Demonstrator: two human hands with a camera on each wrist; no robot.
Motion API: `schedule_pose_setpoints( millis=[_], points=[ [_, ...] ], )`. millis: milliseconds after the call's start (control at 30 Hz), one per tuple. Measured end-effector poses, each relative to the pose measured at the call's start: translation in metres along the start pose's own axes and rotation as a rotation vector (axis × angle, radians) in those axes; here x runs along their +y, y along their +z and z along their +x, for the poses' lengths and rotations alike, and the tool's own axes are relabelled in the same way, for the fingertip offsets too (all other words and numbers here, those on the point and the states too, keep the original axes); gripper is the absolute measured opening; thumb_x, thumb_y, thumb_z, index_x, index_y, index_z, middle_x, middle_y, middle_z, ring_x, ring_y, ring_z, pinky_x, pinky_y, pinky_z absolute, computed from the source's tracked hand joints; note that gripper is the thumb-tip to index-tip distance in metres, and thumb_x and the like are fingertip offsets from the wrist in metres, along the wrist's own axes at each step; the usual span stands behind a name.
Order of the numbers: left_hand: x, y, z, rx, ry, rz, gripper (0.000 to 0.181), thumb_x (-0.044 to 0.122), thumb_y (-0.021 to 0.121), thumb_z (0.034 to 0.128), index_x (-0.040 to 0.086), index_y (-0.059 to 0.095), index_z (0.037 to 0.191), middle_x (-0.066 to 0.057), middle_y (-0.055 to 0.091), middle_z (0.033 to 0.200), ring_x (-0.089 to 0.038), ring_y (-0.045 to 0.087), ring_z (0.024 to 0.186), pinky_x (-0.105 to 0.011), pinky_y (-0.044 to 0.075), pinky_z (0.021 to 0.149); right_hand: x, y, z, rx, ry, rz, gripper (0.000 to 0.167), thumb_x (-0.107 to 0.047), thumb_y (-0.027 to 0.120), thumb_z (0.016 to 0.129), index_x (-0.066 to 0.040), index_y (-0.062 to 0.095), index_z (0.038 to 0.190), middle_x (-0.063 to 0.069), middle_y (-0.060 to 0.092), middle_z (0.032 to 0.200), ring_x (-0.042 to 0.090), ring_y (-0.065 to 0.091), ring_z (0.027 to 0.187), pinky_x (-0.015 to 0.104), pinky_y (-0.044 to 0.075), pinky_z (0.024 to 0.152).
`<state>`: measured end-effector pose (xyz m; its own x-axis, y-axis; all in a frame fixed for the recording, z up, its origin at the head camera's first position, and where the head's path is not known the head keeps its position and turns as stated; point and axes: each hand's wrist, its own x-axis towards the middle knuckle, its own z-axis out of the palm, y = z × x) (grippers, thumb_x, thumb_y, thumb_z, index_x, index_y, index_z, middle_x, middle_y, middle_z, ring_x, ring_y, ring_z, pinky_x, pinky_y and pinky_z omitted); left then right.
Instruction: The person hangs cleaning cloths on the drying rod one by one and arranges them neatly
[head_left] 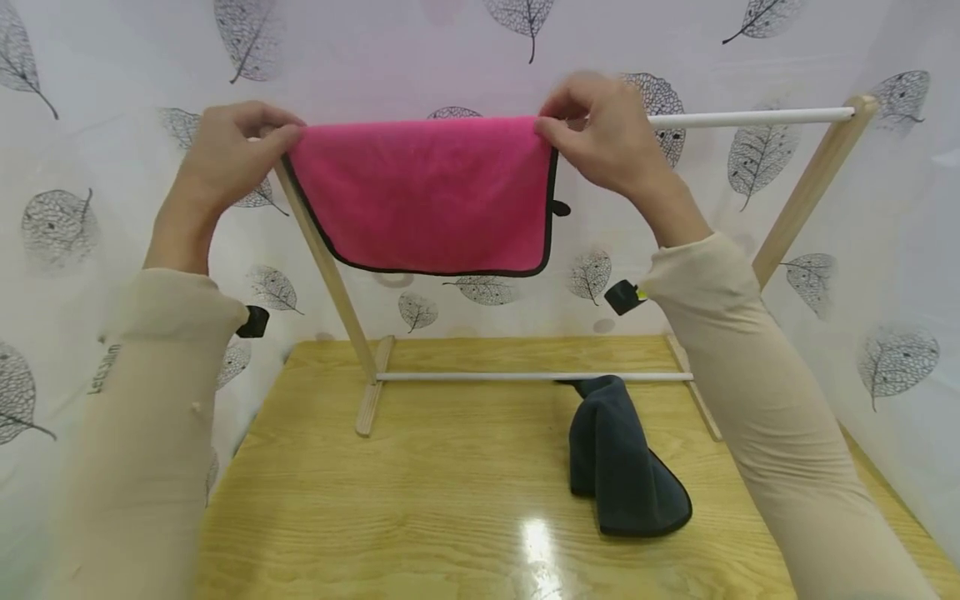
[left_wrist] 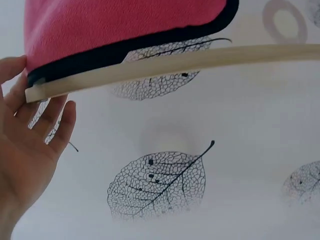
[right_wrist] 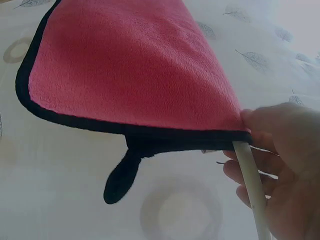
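Tabletop (head_left: pixel 390 500): grey cloth (head_left: pixel 622 467) | rail (head_left: pixel 750 118): pink cloth (head_left: pixel 427 196) | hands (head_left: pixel 225 158) (head_left: pixel 618 137): pinching it

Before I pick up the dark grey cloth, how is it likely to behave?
The dark grey cloth is probably floppy, since it lies in soft folds. It appears to be only fabric, so it is likely light and hard to break. Its far end is at the lower white bar, so pushed that way it may bunch up.

White glare on the wooden tabletop (head_left: pixel 420 500), wrist views dimmer
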<state>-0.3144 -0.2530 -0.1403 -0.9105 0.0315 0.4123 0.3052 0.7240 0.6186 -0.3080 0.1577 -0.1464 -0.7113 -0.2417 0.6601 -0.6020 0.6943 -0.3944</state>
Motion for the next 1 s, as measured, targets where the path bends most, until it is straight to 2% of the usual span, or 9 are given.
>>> schedule_pose_setpoints(
  millis=[133, 300, 467, 567, 667, 733, 833, 900, 1000],
  points=[
    [-0.0019, -0.0081, -0.0023, -0.078, -0.015, -0.003, 0.038, 0.034, 0.059, 0.1034, 0.021, 0.068, 0.138, 0.004, 0.06, 0.133, -0.017, 0.042, 0.13, -0.037, 0.032, 0.11, 0.0003, -0.0028, -0.0011, -0.071, -0.042, -0.049, 0.022, -0.017, 0.068, 0.098, 0.0, 0.075, 0.11, 0.009, 0.065, 0.107, 0.02, 0.052, 0.1, 0.027, 0.04, 0.088],
    [-0.0024, -0.0074, -0.0007, -0.062, 0.043, 0.041, 0.038, 0.027, 0.055, 0.1045, 0.014, 0.068, 0.138, 0.003, 0.059, 0.138, -0.017, 0.044, 0.13, -0.029, 0.033, 0.108, 0.0001, -0.0051, -0.0006, -0.125, -0.039, -0.084, 0.026, -0.017, 0.066, 0.102, 0.002, 0.075, 0.117, 0.014, 0.063, 0.122, 0.027, 0.054, 0.111, 0.037, 0.043, 0.096],
    [-0.0028, -0.0076, -0.003, -0.082, 0.025, 0.039, 0.037, 0.029, 0.049, 0.1076, 0.019, 0.061, 0.141, -0.004, 0.054, 0.14, -0.021, 0.045, 0.124, -0.033, 0.035, 0.103, 0.0011, -0.0046, -0.0001, -0.097, -0.088, -0.077, 0.023, -0.014, 0.066, 0.102, 0.0, 0.076, 0.118, 0.015, 0.067, 0.116, 0.025, 0.057, 0.106, 0.031, 0.044, 0.089],
    [-0.0021, -0.0086, -0.0032, -0.096, 0.018, 0.024, 0.025, 0.03, 0.046, 0.1081, 0.025, 0.057, 0.131, -0.009, 0.051, 0.135, -0.024, 0.044, 0.119, -0.036, 0.035, 0.1, 0.0018, -0.0033, 0.0003, -0.07, -0.116, -0.061, 0.022, -0.011, 0.066, 0.102, 0.001, 0.074, 0.119, 0.013, 0.069, 0.113, 0.021, 0.06, 0.103, 0.025, 0.044, 0.087],
    [-0.0017, -0.0099, -0.0026, -0.112, 0.018, 0.011, 0.018, 0.031, 0.047, 0.1083, 0.027, 0.057, 0.123, -0.005, 0.053, 0.128, -0.023, 0.046, 0.117, -0.037, 0.035, 0.1, 0.0021, -0.0021, -0.0001, -0.054, -0.121, -0.056, 0.019, -0.01, 0.065, 0.102, 0.001, 0.072, 0.116, 0.012, 0.069, 0.11, 0.019, 0.061, 0.1, 0.024, 0.044, 0.087],
    [-0.0016, -0.0104, -0.0023, -0.12, 0.012, -0.003, 0.021, 0.032, 0.048, 0.1085, 0.025, 0.059, 0.125, -0.002, 0.058, 0.12, -0.02, 0.05, 0.113, -0.037, 0.035, 0.099, 0.0024, -0.0018, -0.0003, -0.052, -0.118, -0.066, 0.017, -0.011, 0.064, 0.103, 0.001, 0.072, 0.112, 0.012, 0.068, 0.107, 0.02, 0.059, 0.099, 0.027, 0.044, 0.087],
    [-0.0024, -0.01, -0.0014, -0.127, -0.011, -0.021, 0.031, 0.035, 0.049, 0.1089, 0.022, 0.061, 0.134, 0.003, 0.061, 0.117, -0.014, 0.055, 0.106, -0.036, 0.035, 0.102, 0.0026, -0.0017, -0.0001, -0.067, -0.114, -0.094, 0.02, -0.014, 0.061, 0.105, 0.0, 0.073, 0.112, 0.013, 0.066, 0.107, 0.023, 0.055, 0.1, 0.033, 0.042, 0.09],
    [-0.0033, -0.0087, -0.0005, -0.121, -0.016, -0.018, 0.037, 0.036, 0.047, 0.1095, 0.018, 0.06, 0.14, -0.002, 0.059, 0.126, -0.01, 0.058, 0.1, -0.037, 0.035, 0.107, 0.0027, -0.0016, 0.0007, -0.08, -0.114, -0.118, 0.023, -0.015, 0.058, 0.106, 0.001, 0.074, 0.112, 0.014, 0.066, 0.11, 0.026, 0.054, 0.105, 0.037, 0.041, 0.093],
    [-0.0031, -0.0056, 0.0005, -0.099, 0.003, 0.033, 0.044, 0.036, 0.042, 0.1104, 0.012, 0.058, 0.144, -0.01, 0.049, 0.143, -0.016, 0.056, 0.108, -0.042, 0.032, 0.114, 0.0026, -0.0018, 0.0018, -0.103, -0.114, -0.15, 0.029, -0.017, 0.056, 0.108, 0.002, 0.074, 0.117, 0.015, 0.066, 0.118, 0.029, 0.054, 0.114, 0.04, 0.041, 0.1]
  ],
)
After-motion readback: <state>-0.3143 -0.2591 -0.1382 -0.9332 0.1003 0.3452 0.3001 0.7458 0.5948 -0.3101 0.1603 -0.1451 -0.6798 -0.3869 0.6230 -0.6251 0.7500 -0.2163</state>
